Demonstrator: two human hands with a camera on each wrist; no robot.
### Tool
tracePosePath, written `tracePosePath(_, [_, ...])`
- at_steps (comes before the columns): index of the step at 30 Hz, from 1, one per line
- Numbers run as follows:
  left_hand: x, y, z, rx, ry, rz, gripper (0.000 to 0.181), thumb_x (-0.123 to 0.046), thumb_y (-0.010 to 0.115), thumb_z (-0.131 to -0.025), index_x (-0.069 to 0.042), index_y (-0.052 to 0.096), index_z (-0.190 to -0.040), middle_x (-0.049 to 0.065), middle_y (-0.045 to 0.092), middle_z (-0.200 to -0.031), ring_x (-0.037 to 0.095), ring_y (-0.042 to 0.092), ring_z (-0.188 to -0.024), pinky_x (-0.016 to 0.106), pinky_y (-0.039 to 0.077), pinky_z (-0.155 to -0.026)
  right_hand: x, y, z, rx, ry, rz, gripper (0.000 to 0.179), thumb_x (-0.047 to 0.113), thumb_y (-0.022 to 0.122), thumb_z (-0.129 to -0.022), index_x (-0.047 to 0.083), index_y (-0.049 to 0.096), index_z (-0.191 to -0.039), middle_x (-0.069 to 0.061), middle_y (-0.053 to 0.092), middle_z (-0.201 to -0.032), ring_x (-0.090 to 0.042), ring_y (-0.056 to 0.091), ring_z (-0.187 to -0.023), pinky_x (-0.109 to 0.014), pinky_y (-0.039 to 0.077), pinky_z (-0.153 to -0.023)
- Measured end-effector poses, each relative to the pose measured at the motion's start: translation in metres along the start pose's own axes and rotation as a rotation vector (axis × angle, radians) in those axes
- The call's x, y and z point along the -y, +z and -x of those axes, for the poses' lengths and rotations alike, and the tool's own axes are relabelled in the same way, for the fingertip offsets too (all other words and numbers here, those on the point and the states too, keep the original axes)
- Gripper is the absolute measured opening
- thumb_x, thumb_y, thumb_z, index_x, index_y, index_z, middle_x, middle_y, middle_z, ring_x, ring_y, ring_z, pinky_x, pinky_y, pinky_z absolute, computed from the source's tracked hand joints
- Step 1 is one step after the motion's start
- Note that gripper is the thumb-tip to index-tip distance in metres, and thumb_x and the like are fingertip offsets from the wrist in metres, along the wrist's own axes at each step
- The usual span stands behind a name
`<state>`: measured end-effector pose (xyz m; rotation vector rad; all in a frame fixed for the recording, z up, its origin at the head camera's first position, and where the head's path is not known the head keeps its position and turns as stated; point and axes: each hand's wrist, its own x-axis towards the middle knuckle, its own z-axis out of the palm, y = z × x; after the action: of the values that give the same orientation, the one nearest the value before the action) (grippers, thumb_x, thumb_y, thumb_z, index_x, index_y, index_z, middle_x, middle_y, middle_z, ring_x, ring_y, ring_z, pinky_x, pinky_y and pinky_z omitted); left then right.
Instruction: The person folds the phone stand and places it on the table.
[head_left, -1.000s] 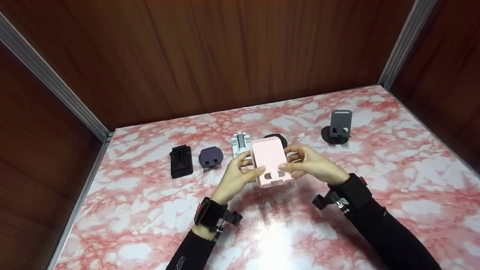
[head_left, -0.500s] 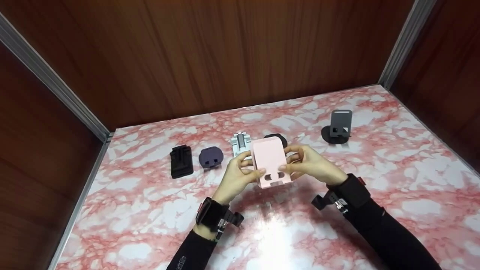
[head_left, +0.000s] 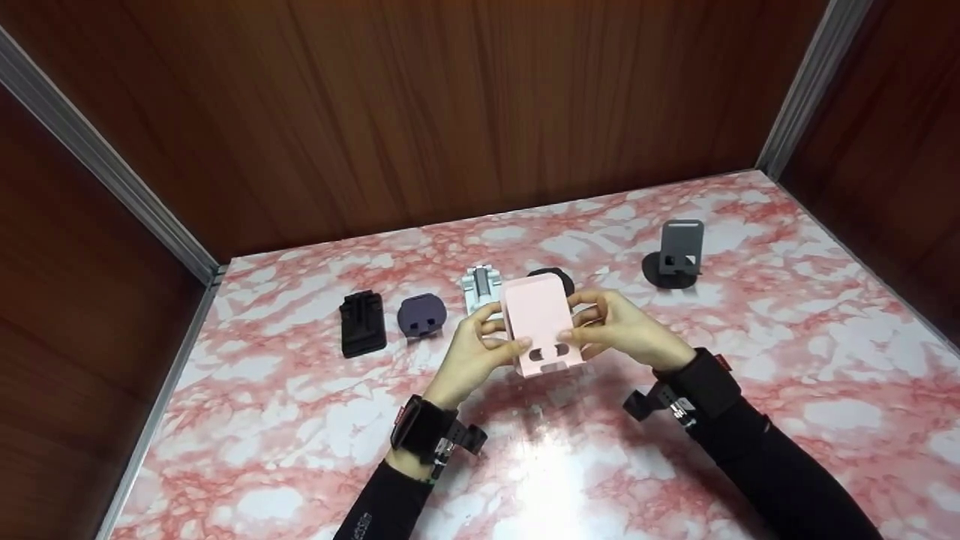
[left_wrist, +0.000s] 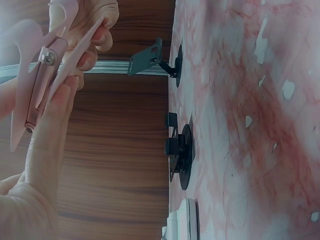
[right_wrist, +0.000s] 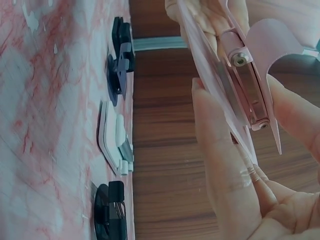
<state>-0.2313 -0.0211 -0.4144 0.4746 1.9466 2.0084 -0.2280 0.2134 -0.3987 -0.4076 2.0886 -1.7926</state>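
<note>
A pink folding phone stand (head_left: 538, 309) is held up over the marbled table, between both hands. My left hand (head_left: 472, 351) grips its left edge, thumb on the front plate near the cutouts and fingers behind. At the opposite edge, my right hand (head_left: 628, 330) pinches it the same way. From the side in the right wrist view, the stand (right_wrist: 246, 95) shows a hinged arm with screws between two plates, folded nearly flat together. The left wrist view shows the same hinge on the stand (left_wrist: 44, 75), with its curved lip at the top.
Behind the hands stand a white folded stand (head_left: 480, 285) and a black round-based stand (head_left: 556, 277), partly covered. To the left are a purple stand (head_left: 421, 313) and a black folded one (head_left: 363, 324). A grey stand (head_left: 682, 246) rises at the right. Wooden walls (head_left: 480, 112) enclose the table.
The pink stand has tilted slightly in the hands since a second ago, and its cutouts and lower lip show at a different angle. In the last half second almost nothing moves.
</note>
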Motion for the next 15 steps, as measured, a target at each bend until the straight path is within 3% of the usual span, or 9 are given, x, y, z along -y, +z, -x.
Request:
tracePosePath(3, [-0.002, -0.001, 0.0, 0.012, 0.001, -0.011, 0.062, -0.012, 0.067, -0.083, -0.005, 0.037, -0.137, 0.022, 0.06, -0.116, 0.023, 0.067, -0.092, 0.036, 0.057, -0.078, 0.001, -0.002, 0.0, -0.01, 0.006, -0.023, 0.046, 0.013, 0.069, -0.082, -0.003, 0.046, -0.119, -0.003, 0.067, -0.085, -0.013, 0.066, -0.073, -0.035, 0.059, -0.063])
tracePosePath(5, [-0.005, -0.002, 0.001, 0.017, 0.014, -0.068, 0.064, -0.02, 0.064, -0.087, -0.009, 0.033, -0.142, 0.021, 0.057, -0.124, 0.025, 0.064, -0.101, 0.037, 0.055, -0.084, 0.001, -0.005, 0.001, -0.021, 0.01, -0.037, 0.048, 0.013, 0.069, -0.082, -0.002, 0.046, -0.121, -0.002, 0.068, -0.086, -0.013, 0.066, -0.075, -0.033, 0.058, -0.063])
tracePosePath(11, [-0.014, -0.008, 0.007, 0.0, 0.133, -0.436, 0.056, -0.038, 0.044, -0.096, -0.024, 0.024, -0.147, 0.008, 0.043, -0.143, 0.024, 0.048, -0.126, 0.041, 0.04, -0.106, 0.003, -0.019, 0.004, -0.079, -0.005, -0.063, 0.048, 0.012, 0.068, -0.083, -0.002, 0.046, -0.124, 0.0, 0.068, -0.086, -0.011, 0.065, -0.075, -0.029, 0.058, -0.064])
tracePosePath(15, [-0.016, -0.01, 0.012, -0.05, 0.188, -0.669, 0.06, -0.046, 0.039, -0.096, -0.026, 0.016, -0.149, 0.003, 0.026, -0.153, 0.022, 0.029, -0.139, 0.044, 0.025, -0.114, 0.004, -0.028, 0.004, -0.115, -0.014, -0.061, 0.049, 0.013, 0.068, -0.083, -0.002, 0.046, -0.125, 0.0, 0.068, -0.088, -0.009, 0.063, -0.073, -0.028, 0.058, -0.063])
